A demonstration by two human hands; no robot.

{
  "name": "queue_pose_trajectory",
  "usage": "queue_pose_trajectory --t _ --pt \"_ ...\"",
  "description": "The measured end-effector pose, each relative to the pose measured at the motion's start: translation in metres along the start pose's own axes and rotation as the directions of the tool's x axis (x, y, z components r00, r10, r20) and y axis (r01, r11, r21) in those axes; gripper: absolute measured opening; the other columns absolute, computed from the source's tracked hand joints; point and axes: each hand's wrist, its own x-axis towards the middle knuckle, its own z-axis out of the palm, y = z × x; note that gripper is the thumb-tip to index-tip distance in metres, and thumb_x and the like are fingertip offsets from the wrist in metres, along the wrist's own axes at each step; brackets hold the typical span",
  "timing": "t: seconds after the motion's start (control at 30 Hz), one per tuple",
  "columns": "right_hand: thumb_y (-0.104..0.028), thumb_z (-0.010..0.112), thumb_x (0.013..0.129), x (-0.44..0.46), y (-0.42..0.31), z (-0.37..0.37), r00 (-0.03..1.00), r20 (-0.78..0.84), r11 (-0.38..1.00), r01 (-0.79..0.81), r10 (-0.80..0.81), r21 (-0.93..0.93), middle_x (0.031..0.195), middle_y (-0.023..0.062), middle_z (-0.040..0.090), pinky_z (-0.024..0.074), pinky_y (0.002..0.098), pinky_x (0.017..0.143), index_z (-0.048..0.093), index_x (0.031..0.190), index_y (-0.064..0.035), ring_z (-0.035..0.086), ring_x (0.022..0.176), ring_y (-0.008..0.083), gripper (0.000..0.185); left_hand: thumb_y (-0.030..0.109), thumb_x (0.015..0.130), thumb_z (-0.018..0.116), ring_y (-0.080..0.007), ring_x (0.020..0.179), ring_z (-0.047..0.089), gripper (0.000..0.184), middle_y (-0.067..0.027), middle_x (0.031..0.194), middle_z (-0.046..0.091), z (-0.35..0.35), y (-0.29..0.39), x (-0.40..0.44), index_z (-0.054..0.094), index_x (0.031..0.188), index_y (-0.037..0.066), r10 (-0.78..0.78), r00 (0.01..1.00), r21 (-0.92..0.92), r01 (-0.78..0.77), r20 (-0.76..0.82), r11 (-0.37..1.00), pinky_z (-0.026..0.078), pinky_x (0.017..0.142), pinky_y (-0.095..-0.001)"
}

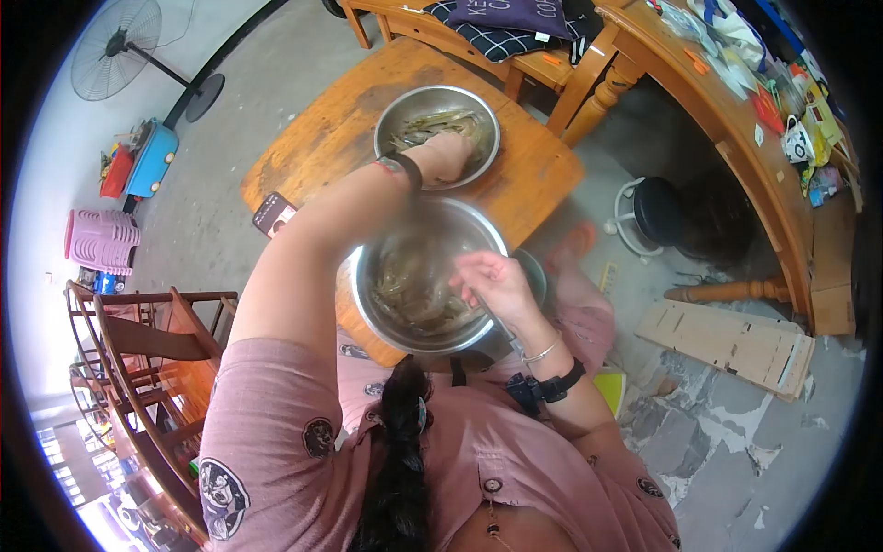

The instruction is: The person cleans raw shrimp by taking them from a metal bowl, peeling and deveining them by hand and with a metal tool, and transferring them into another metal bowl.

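"Where can you pass?"

"Over the bare counter [533, 166] right of the far bowl [491, 138]; left of it too, short of the phone [273, 213]."

"What blocks you?"

"Your left forearm [336, 212], slanting across the far-left rim of the near bowl [474, 221]; your right hand [501, 285], over its right side; the bowls, standing close."

Right fingers [478, 269] curl over the near bowl [474, 228] (metal).

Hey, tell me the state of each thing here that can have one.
Far bowl: uncovered, partly filled
Near bowl: uncovered, partly filled
Left hand: inside far bowl
Right hand: fingers bent
Phone: screen lit
Fan: standing
Pink seats: stacked
Black stool: upright
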Motion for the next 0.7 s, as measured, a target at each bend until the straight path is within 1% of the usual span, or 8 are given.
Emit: queue_pose_trajectory --t 0.07,0.13,0.23,0.27,0.3,0.37,0.57,0.7 --pt "-0.003 0.053 0.093 -0.001 0.002 0.000 1.000 0.010 1.000 0.008 -0.008 0.007 0.084 0.0102 0.066 0.0444 0.0183 0.050 0.059 0.109 -0.0003 0.054 0.059 0.0065 0.018 0.004 0.073 0.058 -0.0361 0.100 0.061 0.039 -0.0230 0.106 0.063 -0.006 -0.003 -0.008 0.061 0.113 0.004 -0.024 1.000 -0.052 0.023 -0.017 0.998 0.049 0.085 -0.0413" --pt "-0.003 0.053 0.093 -0.004 0.002 0.001 1.000 0.007 1.000 0.018 -0.018 0.000 0.085 0.0105 0.066 0.0450 0.0186 0.051 0.059 0.109 0.0003 0.055 0.060 0.0070 0.018 0.003 0.070 0.061 -0.0310 0.085 0.065 0.058 -0.0177 0.087 0.066 -0.011 -0.012 -0.022 0.056 0.126 0.015 -0.001 0.949 -0.270 -0.088 -0.314 0.959 0.051 0.075 -0.0379" --pt "-0.004 0.053 0.093 -0.010 -0.002 0.003 0.999 0.013 0.999 0.041 -0.041 -0.016 0.085 0.0111 0.066 0.0457 0.0189 0.052 0.058 0.109 0.0008 0.055 0.061 0.0073 0.018 0.004 0.070 0.063 -0.0183 0.072 0.062 0.065 -0.0094 0.077 0.064 -0.037 -0.017 -0.056 0.052 0.133 0.018 -0.067 0.967 -0.512 -0.072 -0.248 0.856 0.051 0.069 -0.0313" --pt "-0.004 0.053 0.093 -0.011 -0.004 0.003 0.999 0.004 0.999 0.047 -0.046 -0.028 0.086 0.0112 0.066 0.0458 0.0190 0.052 0.058 0.110 0.0011 0.056 0.061 0.0074 0.018 0.004 0.075 0.062 -0.0087 0.067 0.056 0.057 -0.0014 0.073 0.062 -0.045 -0.015 -0.072 0.055 0.131 0.017 -0.096 0.983 -0.715 -0.045 -0.155 0.698 0.049 0.064 -0.0261" --pt "-0.004 0.053 0.093 -0.013 -0.006 0.004 0.999 0.010 0.998 0.049 -0.049 -0.030 0.086 0.0112 0.066 0.0458 0.0190 0.052 0.058 0.110 0.0011 0.056 0.061 0.0074 0.018 0.004 0.075 0.062 -0.0087 0.067 0.056 0.057 -0.0014 0.073 0.062 -0.046 -0.016 -0.085 0.055 0.131 0.017 -0.100 0.982 -0.713 -0.044 -0.159 0.700 0.049 0.064 -0.0261" --pt "-0.004 0.053 0.093 -0.016 -0.011 0.007 0.996 -0.006 0.995 0.089 -0.089 -0.048 0.086 0.0109 0.067 0.0460 0.0191 0.052 0.058 0.110 0.0012 0.056 0.061 0.0073 0.019 0.003 0.081 0.061 -0.0067 0.069 0.056 0.046 0.0014 0.077 0.063 -0.045 -0.012 -0.111 0.060 0.126 0.014 -0.156 0.982 -0.898 -0.029 -0.108 0.440 0.049 0.066 -0.0243" --pt "-0.006 0.054 0.093 -0.017 -0.008 0.016 0.971 -0.152 0.979 0.168 -0.185 -0.118 0.088 0.0120 0.067 0.0457 0.0190 0.049 0.057 0.111 0.0021 0.060 0.061 0.0092 0.020 -0.001 0.084 0.063 -0.0071 0.082 0.058 0.034 -0.0023 0.096 0.064 0.000 0.036 -0.189 0.059 0.118 -0.001 -0.235 0.959 -0.987 -0.160 -0.160 0.020 0.049 0.077 -0.0219" --pt "-0.008 0.055 0.093 -0.020 -0.001 0.026 0.967 -0.158 0.972 0.176 -0.200 -0.153 0.089 0.0118 0.067 0.0457 0.0201 0.049 0.057 0.110 0.0012 0.064 0.065 0.0122 0.020 -0.005 0.082 0.063 -0.0051 0.083 0.057 0.040 0.0004 0.091 0.061 0.033 0.063 -0.223 0.056 0.122 -0.001 -0.239 0.967 -0.993 -0.104 -0.089 -0.050 0.048 0.076 -0.0201"
